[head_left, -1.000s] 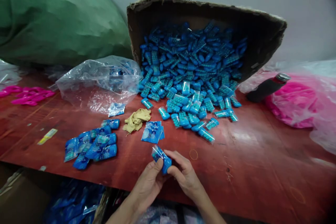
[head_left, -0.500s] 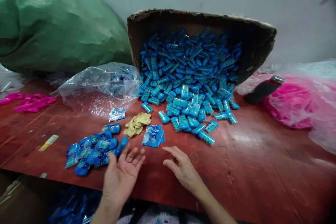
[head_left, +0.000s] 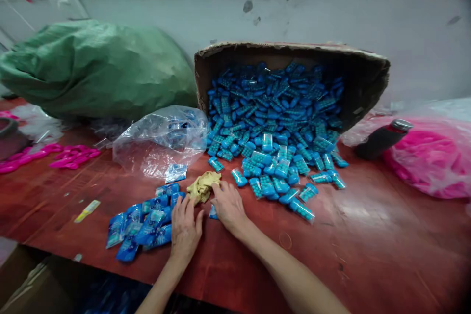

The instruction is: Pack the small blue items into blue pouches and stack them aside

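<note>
My left hand (head_left: 186, 229) is palm down with fingers apart, just right of a pile of blue packets (head_left: 149, 223) and touching or nearly touching its edge. My right hand (head_left: 230, 207) reaches over the small blue printed cards (head_left: 213, 212) and hides most of them. Its fingers are stretched out, with the tips beside a crumpled yellowish cloth (head_left: 203, 186). Whether the fingertips press on the cards is hidden. Behind, many clear bottles with blue caps and blue-green beads (head_left: 270, 167) spill from a tipped cardboard box (head_left: 294, 49).
A clear plastic bag (head_left: 136, 144) stands left of the box, with a green sack (head_left: 99, 71) behind. A blue card (head_left: 175, 172), a yellow cutter-like strip (head_left: 87, 211) and pink pieces (head_left: 73, 155) lie leftward. A dark flask (head_left: 382, 140) leans by a pink-filled bag (head_left: 429, 162).
The left hand has turned from palm up to palm down beside the packets. The right hand has moved forward and left over the blue cards. The camera view has tilted up.
</note>
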Available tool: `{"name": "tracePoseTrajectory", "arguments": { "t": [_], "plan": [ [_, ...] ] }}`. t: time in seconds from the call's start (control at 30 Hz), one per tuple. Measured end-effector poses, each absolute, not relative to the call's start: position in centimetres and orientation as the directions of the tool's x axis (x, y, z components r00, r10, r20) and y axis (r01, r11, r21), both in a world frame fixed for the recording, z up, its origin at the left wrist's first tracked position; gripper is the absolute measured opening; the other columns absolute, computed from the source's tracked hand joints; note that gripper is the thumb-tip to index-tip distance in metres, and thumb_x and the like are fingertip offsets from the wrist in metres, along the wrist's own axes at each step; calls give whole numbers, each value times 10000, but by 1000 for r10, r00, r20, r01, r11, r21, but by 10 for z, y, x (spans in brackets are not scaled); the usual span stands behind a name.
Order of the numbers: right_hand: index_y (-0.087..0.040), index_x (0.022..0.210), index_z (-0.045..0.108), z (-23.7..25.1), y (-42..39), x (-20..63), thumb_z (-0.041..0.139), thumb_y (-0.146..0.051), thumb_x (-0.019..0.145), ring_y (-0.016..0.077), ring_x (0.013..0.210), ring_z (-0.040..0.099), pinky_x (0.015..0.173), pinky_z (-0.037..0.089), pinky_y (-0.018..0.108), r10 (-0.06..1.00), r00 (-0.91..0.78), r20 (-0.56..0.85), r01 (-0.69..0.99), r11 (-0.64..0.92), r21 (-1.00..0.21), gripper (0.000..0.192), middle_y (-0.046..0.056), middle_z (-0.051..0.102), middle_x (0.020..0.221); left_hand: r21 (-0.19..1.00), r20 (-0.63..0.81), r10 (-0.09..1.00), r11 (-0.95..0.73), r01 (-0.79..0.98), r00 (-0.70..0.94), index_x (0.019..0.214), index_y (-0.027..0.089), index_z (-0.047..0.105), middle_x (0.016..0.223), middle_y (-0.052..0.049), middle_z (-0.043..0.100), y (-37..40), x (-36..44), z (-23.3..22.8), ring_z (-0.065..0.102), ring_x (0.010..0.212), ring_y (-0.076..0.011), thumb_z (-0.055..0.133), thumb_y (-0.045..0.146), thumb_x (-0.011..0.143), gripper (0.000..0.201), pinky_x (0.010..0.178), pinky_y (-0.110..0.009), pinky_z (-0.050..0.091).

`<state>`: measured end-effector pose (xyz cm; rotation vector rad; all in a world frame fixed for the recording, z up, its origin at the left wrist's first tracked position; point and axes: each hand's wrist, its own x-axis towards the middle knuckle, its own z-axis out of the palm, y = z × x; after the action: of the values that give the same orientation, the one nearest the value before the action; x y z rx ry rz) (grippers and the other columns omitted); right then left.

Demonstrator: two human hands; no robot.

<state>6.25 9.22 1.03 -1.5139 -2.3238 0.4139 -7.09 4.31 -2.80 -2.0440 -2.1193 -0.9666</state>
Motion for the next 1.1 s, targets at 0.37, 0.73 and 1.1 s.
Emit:
{"name": "tracePoseTrajectory", "arguments": {
  "t": [0.37,0.73,1.1],
  "plan": [
    [-257,1107,522,14,109,79,487,-256,850,152,955,472,796,367,233,833,-527,171,705,541,-459,260,16,534,1057,163,393,902,123,979,-179,1091,80,541,1159,-199,563,37,-102,-22,342,1203,-356,377,293,813,387,910,-505,284],
    [-272,879,653,-16,61,114,491,-247,849,203,843,462,689,329,310,887,-412,210,802,462,-378,167,50,603,969,707,260,942,-36,707,-212,1064,186,567,1128,-140,586,11,-32,-22,472,1099,-286,486,302,759,337,912,-451,337],
    [-270,1075,588,1,33,118,483,-235,842,202,849,479,736,366,331,883,-325,337,643,468,-606,257,72,586,973,892,-448,849,403,-203,-282,592,134,566,375,37,494,20,-13,-6,413,320,-82,671,403,557,291,327,-191,266]
  ]
}}
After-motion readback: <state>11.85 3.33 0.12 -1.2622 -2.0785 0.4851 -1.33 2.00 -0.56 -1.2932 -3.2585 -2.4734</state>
